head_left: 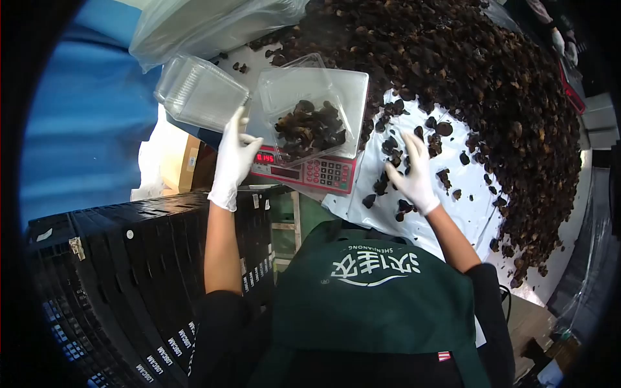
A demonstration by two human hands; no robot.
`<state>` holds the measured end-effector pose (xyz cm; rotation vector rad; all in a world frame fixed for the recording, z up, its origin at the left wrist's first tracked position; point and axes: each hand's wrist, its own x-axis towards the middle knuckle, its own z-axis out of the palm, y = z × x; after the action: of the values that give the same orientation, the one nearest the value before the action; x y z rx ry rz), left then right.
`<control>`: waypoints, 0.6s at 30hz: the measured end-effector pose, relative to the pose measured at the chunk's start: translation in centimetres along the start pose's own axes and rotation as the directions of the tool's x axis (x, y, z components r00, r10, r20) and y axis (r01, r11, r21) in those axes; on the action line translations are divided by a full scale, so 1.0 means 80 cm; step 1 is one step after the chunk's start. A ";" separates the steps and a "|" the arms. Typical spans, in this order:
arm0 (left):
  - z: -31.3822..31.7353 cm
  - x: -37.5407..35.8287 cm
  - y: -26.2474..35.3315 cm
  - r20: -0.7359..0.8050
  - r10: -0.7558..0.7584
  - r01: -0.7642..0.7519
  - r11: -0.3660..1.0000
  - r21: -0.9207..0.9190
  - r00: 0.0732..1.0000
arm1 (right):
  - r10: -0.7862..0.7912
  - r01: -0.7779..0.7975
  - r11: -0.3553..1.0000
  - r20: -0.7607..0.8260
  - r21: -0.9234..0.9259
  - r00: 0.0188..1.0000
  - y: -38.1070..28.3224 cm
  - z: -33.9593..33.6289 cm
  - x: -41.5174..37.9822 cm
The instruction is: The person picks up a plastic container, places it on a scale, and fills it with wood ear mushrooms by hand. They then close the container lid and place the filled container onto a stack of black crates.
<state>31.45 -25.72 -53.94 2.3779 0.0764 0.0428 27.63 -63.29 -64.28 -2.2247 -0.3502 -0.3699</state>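
My left hand (236, 155), in a white glove, is open, its fingertips by the corner of a stack of clear plastic trays (200, 90). Its thumb points at the red digital scale (330, 171), whose display looks to read 0.145. On the scale's plate rests one clear tray (275, 87) holding a small heap of dark brown mushrooms (310, 129) that look like wood ear. Also gloved, my right hand (414, 174) hovers open with spread fingers over loose mushrooms (390, 147) on a white plastic sheet (453, 213). Nothing is visible in its grasp.
A large pile of the same mushrooms (466, 58) covers the far and right side of the table. Black stacked crates (129, 258) stand at the lower left, beside a blue curtain-like sheet (90, 129). Another person's gloved hands (564, 46) appear at the top right, near a second red scale (570, 94).
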 end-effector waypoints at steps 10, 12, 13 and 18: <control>0.063 -0.068 -0.070 -0.162 -0.325 0.267 0.915 -0.303 0.932 | 0.184 -0.125 0.956 0.207 -0.266 0.961 0.025 0.020 -0.134; 0.063 -0.072 -0.068 -0.155 -0.322 0.255 0.904 -0.344 0.934 | 0.174 -0.122 0.943 0.146 -0.310 0.974 0.030 0.039 -0.099; 0.062 -0.073 -0.065 -0.162 -0.328 0.251 0.894 -0.372 0.931 | 0.160 -0.113 0.942 0.125 -0.316 0.979 0.035 0.047 -0.081; 0.043 -0.075 -0.064 -0.230 -0.302 0.209 0.911 -0.355 0.925 | 0.097 0.065 0.886 0.322 -0.459 0.942 0.036 0.055 -0.009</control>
<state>25.45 -24.80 -60.02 1.9978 0.4838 0.2482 28.65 -61.75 -69.26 -2.7730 -0.4607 -0.0561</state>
